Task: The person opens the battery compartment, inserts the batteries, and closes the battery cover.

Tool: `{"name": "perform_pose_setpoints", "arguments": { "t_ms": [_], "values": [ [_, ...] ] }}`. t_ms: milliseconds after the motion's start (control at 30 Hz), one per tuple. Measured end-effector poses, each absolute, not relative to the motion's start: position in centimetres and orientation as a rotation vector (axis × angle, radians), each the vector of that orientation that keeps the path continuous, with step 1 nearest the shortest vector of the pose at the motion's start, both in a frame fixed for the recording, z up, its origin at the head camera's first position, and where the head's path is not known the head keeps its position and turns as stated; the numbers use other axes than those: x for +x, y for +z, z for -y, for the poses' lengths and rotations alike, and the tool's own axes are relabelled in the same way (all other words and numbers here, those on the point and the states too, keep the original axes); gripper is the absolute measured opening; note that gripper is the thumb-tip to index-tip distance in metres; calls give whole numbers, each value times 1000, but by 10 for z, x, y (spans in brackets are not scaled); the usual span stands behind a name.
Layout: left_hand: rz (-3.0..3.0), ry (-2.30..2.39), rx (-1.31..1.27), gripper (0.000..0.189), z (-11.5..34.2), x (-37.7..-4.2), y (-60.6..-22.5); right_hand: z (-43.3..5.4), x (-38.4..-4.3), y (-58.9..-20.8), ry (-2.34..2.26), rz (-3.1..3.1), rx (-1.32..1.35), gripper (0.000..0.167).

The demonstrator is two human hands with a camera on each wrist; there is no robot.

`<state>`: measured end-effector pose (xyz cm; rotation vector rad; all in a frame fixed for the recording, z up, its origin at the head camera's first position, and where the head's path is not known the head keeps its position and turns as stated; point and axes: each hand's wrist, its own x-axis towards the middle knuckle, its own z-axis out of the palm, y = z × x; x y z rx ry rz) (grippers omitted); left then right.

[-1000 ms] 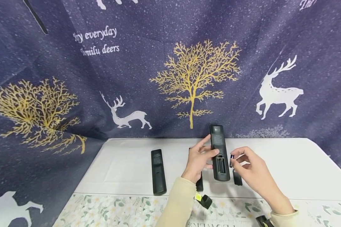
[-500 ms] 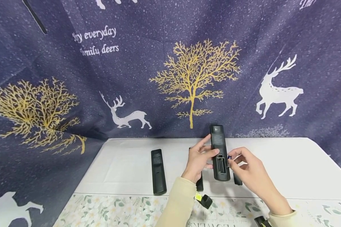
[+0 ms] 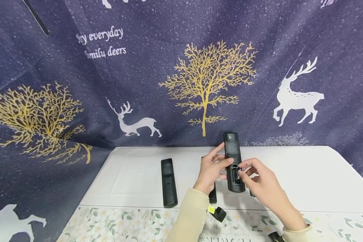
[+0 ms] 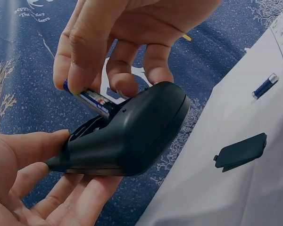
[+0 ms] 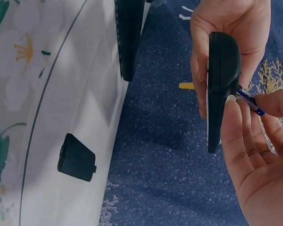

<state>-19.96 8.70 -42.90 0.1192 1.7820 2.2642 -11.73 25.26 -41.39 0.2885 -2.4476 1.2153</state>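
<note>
My left hand (image 3: 211,169) holds a black remote control (image 3: 232,148) above the table, its back and uncovered battery compartment facing me. Between thumb and finger, my right hand (image 3: 261,178) pinches a blue and silver battery (image 4: 92,101). In the left wrist view the battery tilts, its lower end in the compartment and its blue end raised. Other fingers of the right hand touch the remote's end. The black battery cover (image 4: 241,151) lies on the table below, mostly hidden by the right hand in the head view. Close to it lies a second battery (image 4: 265,86).
Another black remote (image 3: 168,183) lies on the white table (image 3: 133,174) to the left. A further black remote (image 3: 212,195) is partly hidden behind my left hand. A floral cloth (image 3: 109,223) covers the near edge, and a dark blue printed curtain (image 3: 175,84) hangs behind.
My right hand has moved left with the battery, from beside the remote to its compartment. The left hand and the remote have stayed nearly still.
</note>
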Motion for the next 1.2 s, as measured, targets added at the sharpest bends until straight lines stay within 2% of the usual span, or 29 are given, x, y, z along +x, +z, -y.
{"name": "perform_pose_setpoints", "arguments": {
  "t_ms": [400,1200],
  "values": [
    [-1769,2268,100,61,-85,-199,-430,-247,-117,-418,1178,2455,322,16],
    [-1766,2268,116,60,-87,-198,-426,-250,-120,-421,1004,2445,394,29]
  ]
}}
